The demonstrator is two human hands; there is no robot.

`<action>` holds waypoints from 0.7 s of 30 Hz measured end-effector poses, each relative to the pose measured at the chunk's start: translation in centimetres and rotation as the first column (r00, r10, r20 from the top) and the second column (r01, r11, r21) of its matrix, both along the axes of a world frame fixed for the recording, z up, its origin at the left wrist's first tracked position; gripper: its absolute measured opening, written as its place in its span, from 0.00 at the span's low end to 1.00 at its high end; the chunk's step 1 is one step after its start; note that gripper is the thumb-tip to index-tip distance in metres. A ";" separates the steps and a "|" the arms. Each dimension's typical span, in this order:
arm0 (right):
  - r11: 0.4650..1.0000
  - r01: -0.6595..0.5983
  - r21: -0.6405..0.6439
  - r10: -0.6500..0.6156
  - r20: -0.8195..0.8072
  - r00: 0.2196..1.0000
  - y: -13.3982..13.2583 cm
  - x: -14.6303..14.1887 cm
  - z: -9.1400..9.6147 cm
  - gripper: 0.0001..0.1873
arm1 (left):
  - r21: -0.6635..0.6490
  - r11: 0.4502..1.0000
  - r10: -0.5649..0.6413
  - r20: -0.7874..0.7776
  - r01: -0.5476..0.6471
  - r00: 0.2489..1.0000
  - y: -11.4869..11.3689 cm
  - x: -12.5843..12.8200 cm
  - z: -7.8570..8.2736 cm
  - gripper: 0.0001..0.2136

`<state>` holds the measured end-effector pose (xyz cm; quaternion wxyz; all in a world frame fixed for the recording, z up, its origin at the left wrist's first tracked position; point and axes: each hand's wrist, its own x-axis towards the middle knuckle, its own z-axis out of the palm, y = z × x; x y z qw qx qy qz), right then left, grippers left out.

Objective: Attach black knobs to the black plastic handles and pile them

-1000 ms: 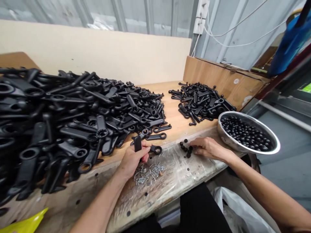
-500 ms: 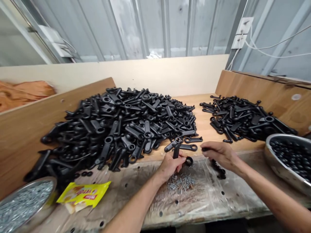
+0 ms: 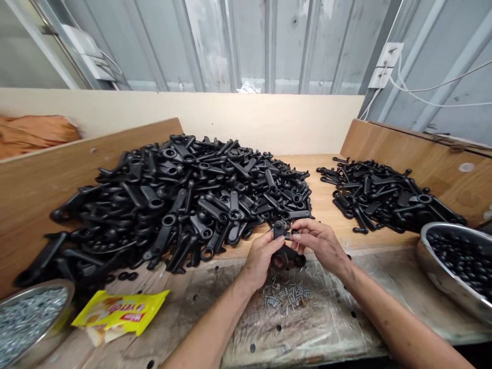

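My left hand [image 3: 258,260] is closed on a black plastic crank handle [image 3: 285,252], whose ringed end points down toward me. Close beside it, my right hand [image 3: 323,245] pinches a small black piece [image 3: 295,232] against or just next to the upper end of that handle; whether the two touch I cannot tell. Just below both hands, loose metal pins [image 3: 286,294] lie scattered on the plastic-covered bench top [image 3: 215,318]. Behind the hands rises a large heap of black crank handles [image 3: 207,195].
A smaller heap of black handles [image 3: 378,195] lies at the right. Metal bowls hold black knobs [image 3: 461,251] at right and metal pins [image 3: 28,318] at left. A yellow wrapper [image 3: 123,312] lies front left. Wooden boards [image 3: 269,120] wall the bench.
My right hand has come left with the small black piece, up to the handle in my left hand. My left hand has turned the handle slightly. The view has shifted a little.
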<state>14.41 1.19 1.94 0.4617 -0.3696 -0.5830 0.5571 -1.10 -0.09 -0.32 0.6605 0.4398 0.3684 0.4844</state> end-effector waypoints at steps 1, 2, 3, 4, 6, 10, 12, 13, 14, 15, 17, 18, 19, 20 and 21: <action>1.000 -0.003 0.002 0.003 -0.004 1.000 -0.1 0.1 -0.1 0.13 | -0.017 1.000 -0.015 0.026 0.015 1.000 -0.1 0.0 0.1 0.11; 1.000 -0.004 0.005 0.004 -0.003 1.000 -0.2 0.2 -0.3 0.13 | -0.033 0.999 -0.037 0.046 0.038 0.998 -0.2 0.1 0.2 0.10; 1.000 0.001 0.006 -0.001 0.001 1.000 -0.3 0.3 -0.4 0.13 | -0.044 0.997 -0.057 0.059 0.059 0.997 -0.3 0.1 0.2 0.10; 1.000 0.011 0.005 -0.011 0.006 1.000 -0.4 0.4 -0.5 0.13 | -0.046 0.996 -0.072 0.065 0.075 0.995 -0.4 0.2 0.2 0.09; 0.999 0.038 0.003 -0.038 0.017 0.999 -0.6 0.5 -0.7 0.12 | -0.030 0.997 -0.073 0.061 0.075 0.995 -0.5 0.3 0.1 0.09; 0.998 0.065 0.018 -0.066 0.020 0.998 -0.8 0.5 -0.6 0.13 | -0.013 1.000 0.011 0.019 -0.011 1.000 -0.5 0.5 -0.1 0.07; 0.998 0.059 0.021 -0.059 0.034 0.998 -1.0 0.4 -0.5 0.13 | 0.002 1.000 0.031 -0.024 -0.031 0.999 -0.5 0.7 -0.3 0.07; 0.998 0.055 0.018 -0.056 0.045 0.997 -1.1 0.3 -0.5 0.13 | 0.019 0.999 0.030 -0.054 -0.029 0.998 -0.5 0.8 -0.4 0.07; 0.998 0.056 0.017 -0.057 0.055 0.997 -1.2 0.2 -0.4 0.14 | 0.042 0.999 0.024 -0.090 -0.021 0.996 -0.5 0.9 -0.5 0.08; 0.998 0.058 0.016 -0.059 0.061 0.996 -1.2 0.1 -0.4 0.14 | 0.069 0.998 0.023 -0.133 -0.014 0.991 -0.6 0.9 -0.6 0.08; 0.998 0.061 0.019 -0.062 0.050 0.997 -1.3 -0.2 -0.5 0.15 | 0.144 0.989 0.067 -0.236 -0.033 0.969 -0.6 1.0 -0.8 0.10; 0.998 0.057 0.020 -0.058 0.034 0.998 -1.3 -0.3 -0.6 0.15 | 0.196 0.979 0.115 -0.289 -0.059 0.951 -0.7 1.0 -0.9 0.11; 0.998 0.054 0.021 -0.054 0.017 0.998 -1.3 -0.4 -0.6 0.15 | 0.256 0.962 0.177 -0.337 -0.090 0.925 -0.7 1.0 -1.0 0.12; 0.999 0.049 0.021 -0.049 0.001 0.999 -1.3 -0.5 -0.8 0.14 | 0.317 0.942 0.237 -0.379 -0.115 0.895 -0.7 1.0 -1.1 0.12; 0.999 0.044 0.018 -0.044 -0.011 0.999 -1.3 -0.6 -0.9 0.13 | 0.370 0.920 0.286 -0.409 -0.129 0.866 -0.7 1.0 -1.1 0.13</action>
